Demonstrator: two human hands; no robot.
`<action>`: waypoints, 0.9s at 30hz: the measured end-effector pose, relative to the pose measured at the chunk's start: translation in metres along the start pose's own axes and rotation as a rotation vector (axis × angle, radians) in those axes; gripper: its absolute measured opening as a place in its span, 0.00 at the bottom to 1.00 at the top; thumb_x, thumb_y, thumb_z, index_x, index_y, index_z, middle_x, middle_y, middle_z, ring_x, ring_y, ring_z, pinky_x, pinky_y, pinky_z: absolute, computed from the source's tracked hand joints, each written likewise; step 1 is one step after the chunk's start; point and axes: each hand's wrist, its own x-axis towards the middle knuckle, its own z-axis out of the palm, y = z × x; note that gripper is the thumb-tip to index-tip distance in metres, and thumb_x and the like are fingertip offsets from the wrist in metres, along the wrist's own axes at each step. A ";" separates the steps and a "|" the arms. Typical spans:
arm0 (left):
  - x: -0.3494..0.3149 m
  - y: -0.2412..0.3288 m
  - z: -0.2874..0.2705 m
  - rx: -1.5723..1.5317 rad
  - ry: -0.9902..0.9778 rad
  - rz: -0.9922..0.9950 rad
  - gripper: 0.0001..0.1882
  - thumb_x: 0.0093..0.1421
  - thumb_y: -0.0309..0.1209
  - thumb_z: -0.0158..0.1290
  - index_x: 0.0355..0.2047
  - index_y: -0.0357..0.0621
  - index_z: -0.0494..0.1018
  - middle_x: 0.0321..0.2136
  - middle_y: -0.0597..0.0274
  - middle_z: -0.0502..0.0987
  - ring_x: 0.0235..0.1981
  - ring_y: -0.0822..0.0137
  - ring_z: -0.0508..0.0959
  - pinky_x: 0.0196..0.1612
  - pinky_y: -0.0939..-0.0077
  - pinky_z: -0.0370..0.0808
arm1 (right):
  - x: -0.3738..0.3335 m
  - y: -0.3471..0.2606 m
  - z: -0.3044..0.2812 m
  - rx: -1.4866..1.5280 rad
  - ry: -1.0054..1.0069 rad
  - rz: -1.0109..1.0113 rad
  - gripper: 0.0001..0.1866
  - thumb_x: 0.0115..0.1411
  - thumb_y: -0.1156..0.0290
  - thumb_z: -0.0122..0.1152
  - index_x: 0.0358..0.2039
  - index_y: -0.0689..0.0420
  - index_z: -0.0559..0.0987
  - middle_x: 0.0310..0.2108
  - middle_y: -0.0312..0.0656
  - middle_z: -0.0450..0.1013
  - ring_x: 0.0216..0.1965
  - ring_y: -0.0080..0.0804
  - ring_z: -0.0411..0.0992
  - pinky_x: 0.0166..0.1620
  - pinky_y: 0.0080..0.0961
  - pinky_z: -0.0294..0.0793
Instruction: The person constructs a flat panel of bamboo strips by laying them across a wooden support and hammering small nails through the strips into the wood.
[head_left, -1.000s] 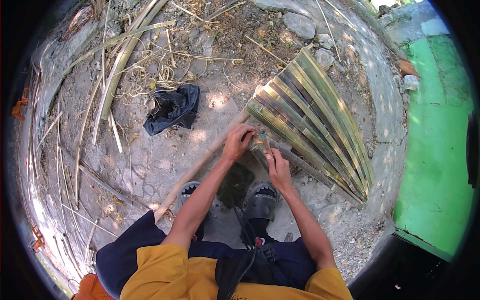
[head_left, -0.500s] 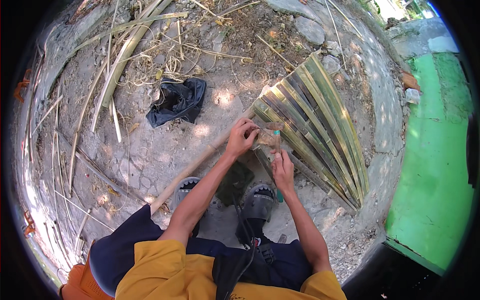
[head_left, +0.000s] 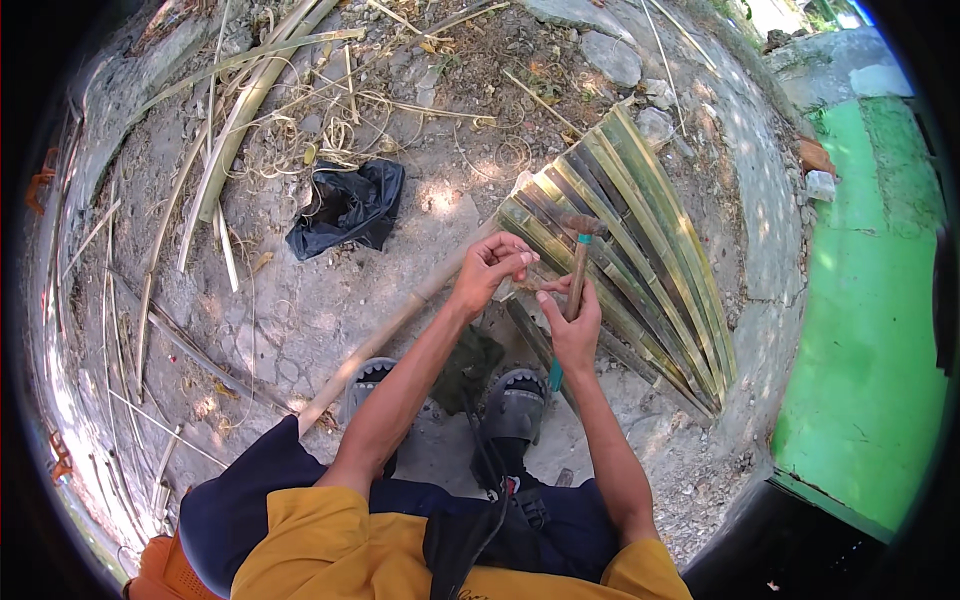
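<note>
My right hand [head_left: 575,332] is closed round the wooden handle of a hammer [head_left: 580,262], its head pointing up and teal bands on the handle. Just left of it, my left hand [head_left: 491,272] pinches thumb and fingers together; whatever is between them is too small to make out. Both hands are over the near left corner of a fan-like panel of split bamboo slats [head_left: 640,235]. A long bamboo pole [head_left: 385,333] slants from that corner down toward my left leg. Part of the corner is hidden behind my fingers.
A crumpled black plastic bag [head_left: 378,205] lies on the ground to the left. Beyond it are bamboo strips [head_left: 240,130] and curled shavings. A dark green cloth or bag [head_left: 468,365] sits between my shoes. A green wall [head_left: 865,330] bounds the right side.
My right hand has shifted the hammer up and right, away from the panel corner. My left hand has moved slightly right, still pinching.
</note>
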 end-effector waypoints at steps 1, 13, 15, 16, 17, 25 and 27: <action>0.000 0.000 0.001 -0.003 -0.045 -0.025 0.05 0.66 0.25 0.62 0.41 0.40 0.79 0.38 0.61 0.85 0.31 0.77 0.78 0.36 0.79 0.75 | 0.006 -0.001 0.002 -0.001 0.040 -0.045 0.18 0.61 0.72 0.73 0.47 0.60 0.74 0.33 0.34 0.80 0.27 0.18 0.68 0.32 0.21 0.69; 0.000 0.011 -0.013 0.502 -0.140 0.186 0.11 0.59 0.19 0.62 0.43 0.39 0.82 0.38 0.62 0.84 0.36 0.70 0.81 0.40 0.75 0.77 | 0.028 -0.011 0.015 -0.160 0.129 -0.022 0.20 0.57 0.71 0.76 0.44 0.59 0.74 0.29 0.32 0.82 0.21 0.16 0.60 0.27 0.22 0.63; 0.003 0.017 -0.012 0.841 -0.159 0.387 0.15 0.58 0.17 0.60 0.45 0.40 0.82 0.38 0.62 0.83 0.35 0.69 0.81 0.39 0.74 0.76 | 0.032 -0.008 0.015 -0.295 0.146 -0.053 0.20 0.56 0.71 0.76 0.44 0.59 0.74 0.28 0.34 0.83 0.19 0.19 0.61 0.27 0.24 0.64; 0.004 0.020 -0.011 0.907 -0.059 0.436 0.16 0.57 0.16 0.58 0.46 0.40 0.82 0.37 0.62 0.83 0.33 0.70 0.79 0.37 0.74 0.75 | 0.034 -0.004 0.015 -0.353 0.127 -0.073 0.20 0.55 0.72 0.76 0.43 0.58 0.74 0.28 0.36 0.83 0.19 0.26 0.66 0.28 0.29 0.68; 0.004 0.020 -0.013 0.973 0.042 0.488 0.18 0.56 0.15 0.56 0.46 0.41 0.82 0.36 0.62 0.82 0.32 0.70 0.78 0.35 0.75 0.74 | 0.036 0.000 0.016 -0.409 0.109 -0.096 0.20 0.54 0.72 0.76 0.43 0.58 0.75 0.27 0.39 0.83 0.20 0.32 0.72 0.30 0.34 0.71; -0.011 -0.001 -0.028 0.961 0.328 0.332 0.19 0.54 0.16 0.55 0.48 0.38 0.80 0.37 0.55 0.82 0.27 0.62 0.77 0.35 0.67 0.76 | 0.040 0.021 0.034 -0.449 -0.016 -0.104 0.18 0.54 0.75 0.75 0.42 0.58 0.75 0.30 0.47 0.83 0.35 0.52 0.83 0.37 0.42 0.79; -0.014 -0.004 -0.029 0.996 0.316 0.316 0.19 0.54 0.17 0.56 0.48 0.38 0.80 0.37 0.55 0.82 0.27 0.62 0.76 0.36 0.67 0.76 | 0.040 0.023 0.036 -0.475 -0.009 -0.108 0.18 0.54 0.76 0.75 0.41 0.58 0.75 0.30 0.46 0.83 0.34 0.48 0.84 0.36 0.40 0.79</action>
